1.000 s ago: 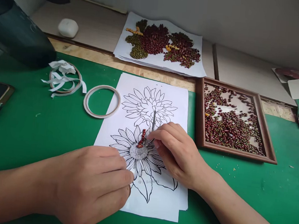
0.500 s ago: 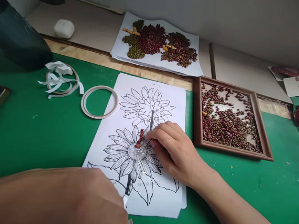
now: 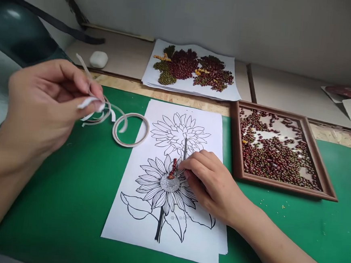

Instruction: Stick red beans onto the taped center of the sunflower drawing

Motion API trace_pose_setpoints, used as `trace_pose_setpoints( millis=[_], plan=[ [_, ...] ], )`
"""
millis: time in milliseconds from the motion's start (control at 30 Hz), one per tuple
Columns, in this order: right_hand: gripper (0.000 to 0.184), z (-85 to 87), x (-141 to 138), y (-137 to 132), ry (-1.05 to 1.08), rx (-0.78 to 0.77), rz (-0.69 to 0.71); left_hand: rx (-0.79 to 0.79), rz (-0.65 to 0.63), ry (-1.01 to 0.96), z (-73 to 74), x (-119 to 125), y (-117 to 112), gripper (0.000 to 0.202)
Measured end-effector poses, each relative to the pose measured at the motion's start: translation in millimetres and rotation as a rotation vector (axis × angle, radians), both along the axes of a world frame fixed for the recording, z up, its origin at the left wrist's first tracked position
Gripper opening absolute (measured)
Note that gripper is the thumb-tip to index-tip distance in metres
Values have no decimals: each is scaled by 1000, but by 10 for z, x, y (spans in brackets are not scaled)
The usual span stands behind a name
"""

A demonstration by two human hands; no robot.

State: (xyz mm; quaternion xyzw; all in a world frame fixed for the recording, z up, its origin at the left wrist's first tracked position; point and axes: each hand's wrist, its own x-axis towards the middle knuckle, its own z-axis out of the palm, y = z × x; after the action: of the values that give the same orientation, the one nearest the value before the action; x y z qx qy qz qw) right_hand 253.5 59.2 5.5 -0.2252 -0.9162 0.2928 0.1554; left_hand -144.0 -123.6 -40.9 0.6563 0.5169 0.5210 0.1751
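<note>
The left hand [image 3: 44, 105] pinches a white strip [image 3: 86, 102] above the worktop [image 3: 75, 204], which spreads wide past the left edge of the flower drawing [image 3: 134, 233]; the right hand [image 3: 209, 183], fingers bent, grip unclear, rests on it beside red beans [image 3: 173, 168].

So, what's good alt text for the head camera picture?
A left hand holds a white strip above a green table; the right hand rests on a flower drawing beside a row of red beans. A tray of beans lies farther right.

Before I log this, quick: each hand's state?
Left hand: closed, pinching a white strip.
Right hand: curled over the flower drawing; grip cannot be told.
</note>
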Motion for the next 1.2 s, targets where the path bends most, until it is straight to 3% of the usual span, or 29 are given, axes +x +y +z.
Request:
trace_pose_setpoints(
  millis=[67, 100, 167, 233, 267, 333, 367, 400, 433, 467, 500, 533, 633, 733, 900, 1000, 1100, 1200],
  plan=[
    [21, -7, 2, -1, 3, -6, -2, 17, 140, 59, 456, 148, 1034, 23],
    [21, -13, 4, -2, 8, -9, -4, 13, 217, 125, 634, 226, 1370, 17],
    [21, -32, 6, -3, 20, -14, -4, 29, 375, 315, 840, 333, 1661, 5],
    [21, -49, 6, -2, 32, -10, -1, -42, 415, 482, 868, 333, 1617, 8],
    [21, -54, 6, -1, 36, -5, 2, -62, 496, 509, 842, 294, 1551, 12],
    [20, -57, 5, 0, 34, 2, 9, -134, 512, 613, 772, 176, 1451, 13],
    [20, -55, 5, 1, 32, 6, 10, -163, 488, 669, 745, 120, 1434, 14],
    [21, -50, 5, 1, 29, 11, 11, -200, 382, 727, 730, 78, 1437, 15],
    [21, -45, 5, 2, 28, 16, 10, -181, 376, 755, 727, 59, 1453, 17],
    [21, -40, 6, 2, 25, 19, 9, -162, 428, 780, 736, 64, 1474, 19],
    [21, -35, 6, 4, 23, 21, 9, -122, 570, 782, 754, 90, 1493, 20],
    [21, -32, 7, 6, 21, 21, 10, -160, 605, 811, 778, 130, 1508, 23],
    [21, -35, 10, 18, 13, 17, 16, -390, 610, 844, 841, 253, 1519, 30],
    [20, -47, 11, 33, 24, 26, 12, -444, 590, 862, 845, 281, 1516, 22],
    [20, -48, -15, 53, 43, 47, 10, -374, 566, 851, 774, 209, 1505, 26],
    [19, -50, -42, 64, 73, 63, -17, -239, 528, 821, 786, 241, 1454, 23],
    [18, -63, -53, 81, 128, 51, -59, 27, 443, 786, 885, 429, 1350, 22],
    [19, -82, -52, 101, 180, 32, -114, 259, 276, 778, 1041, 789, 1222, 23]
  ],
)
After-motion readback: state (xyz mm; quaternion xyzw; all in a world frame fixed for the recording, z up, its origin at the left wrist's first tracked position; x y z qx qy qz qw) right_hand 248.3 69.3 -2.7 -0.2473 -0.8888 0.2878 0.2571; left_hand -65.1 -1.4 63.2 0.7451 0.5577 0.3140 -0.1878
